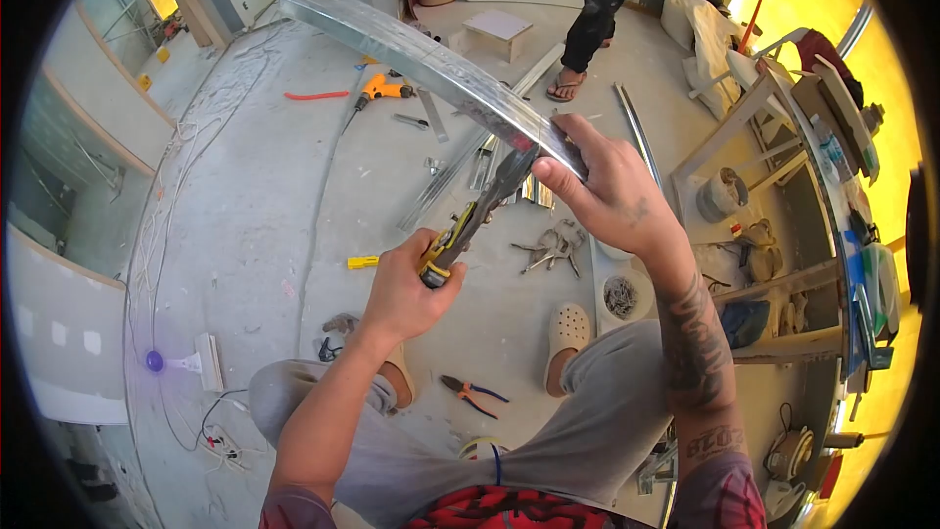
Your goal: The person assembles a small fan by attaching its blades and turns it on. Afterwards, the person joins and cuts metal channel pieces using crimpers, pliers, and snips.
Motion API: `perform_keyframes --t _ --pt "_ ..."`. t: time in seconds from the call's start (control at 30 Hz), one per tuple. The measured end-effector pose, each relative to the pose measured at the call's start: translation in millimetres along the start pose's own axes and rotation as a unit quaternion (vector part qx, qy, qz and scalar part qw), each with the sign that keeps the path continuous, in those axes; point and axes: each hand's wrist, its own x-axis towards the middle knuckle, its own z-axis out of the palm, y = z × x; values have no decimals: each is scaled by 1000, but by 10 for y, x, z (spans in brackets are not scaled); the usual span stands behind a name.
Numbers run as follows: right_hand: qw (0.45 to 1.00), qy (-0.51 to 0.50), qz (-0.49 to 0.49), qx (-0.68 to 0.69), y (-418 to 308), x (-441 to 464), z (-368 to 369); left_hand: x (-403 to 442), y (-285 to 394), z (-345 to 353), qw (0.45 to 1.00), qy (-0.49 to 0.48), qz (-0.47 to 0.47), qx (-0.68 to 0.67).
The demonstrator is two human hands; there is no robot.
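My left hand (411, 289) is closed around the black-and-yellow handles of a pair of tin snips (480, 211). Their jaws meet the lower edge of a long, shiny metal stud (421, 54), close to its near end. That end is gripped by my right hand (612, 186), thumb on the near side and fingers over the top. From there the stud slants up and away to the left, above the floor. Whether the jaws are closed on the metal, I cannot tell. Below, pliers (465, 392) with orange-and-blue handles lie between my feet.
An orange power drill (377, 90), metal strips (450, 176) and locking clamps (553, 247) lie on the floor ahead. A bucket of screws (627, 296) stands by my right knee. Cluttered shelving (783, 333) lines the right. Another person's leg (592, 20) is ahead; cables run along the left.
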Motion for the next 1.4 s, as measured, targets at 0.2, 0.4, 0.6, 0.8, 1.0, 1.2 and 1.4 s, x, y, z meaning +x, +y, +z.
perform_keyframes --t 0.2,0.4,0.6,0.8,1.0,1.2,1.4 --pt "1000 14 -12 -2 0 -9 13 9 37 -4 1000 20 20 9" --pt "997 -26 6 74 -33 -12 8 41 -84 59 995 75 45 55" --pt "996 -26 22 88 -33 -50 36 48 -128 32 986 105 84 97" --pt "988 -103 57 96 28 -120 -14 92 -325 30 977 115 135 119" --pt "980 11 -10 200 -59 -98 148 -36 -307 163 983 5 56 177" --pt "994 65 10 88 -16 -45 45 -11 -523 306 958 59 132 247" --pt "988 126 -49 -71 183 -124 -83 -23 -917 189 996 -52 -72 10"
